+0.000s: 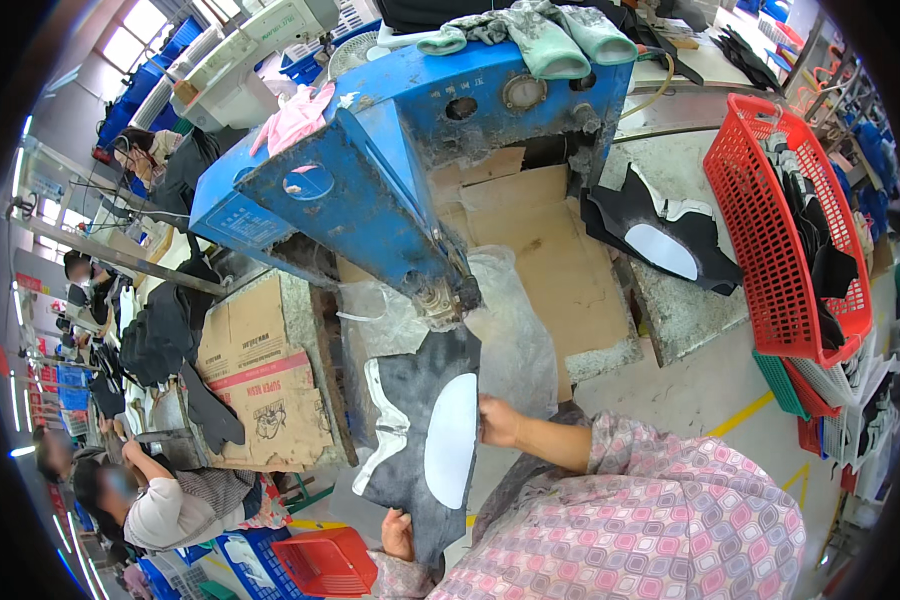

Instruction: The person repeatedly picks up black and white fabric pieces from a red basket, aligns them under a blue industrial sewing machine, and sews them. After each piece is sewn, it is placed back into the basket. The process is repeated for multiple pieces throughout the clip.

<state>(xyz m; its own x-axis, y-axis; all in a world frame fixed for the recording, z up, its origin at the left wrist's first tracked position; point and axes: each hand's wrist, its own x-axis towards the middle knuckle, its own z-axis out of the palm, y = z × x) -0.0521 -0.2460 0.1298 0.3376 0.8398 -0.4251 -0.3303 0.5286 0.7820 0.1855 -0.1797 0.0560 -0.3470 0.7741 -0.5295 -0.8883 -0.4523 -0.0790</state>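
Note:
Between my hands is a flat black shoe-upper piece point(425, 400), with a white oval patch and a notched white strip on its face. My right hand point(500, 421) grips its right edge beside the oval, the fingertips partly hidden. Lower down, my left hand point(398, 533) is closed on the near left edge. The far end of the piece lies just under the metal tip point(440, 303) of a blue machine point(345, 190); I cannot tell whether they touch. A similar black piece point(662, 235) with a white oval lies to the right of the machine.
A red basket point(790, 230) of black pieces stands at the right, over stacked baskets. Plastic sheeting point(520, 330) and cardboard point(540, 260) lie beneath the machine. Green gloves point(540, 40) and a pink cloth point(295, 118) rest on it. People point(185, 500) are at the left.

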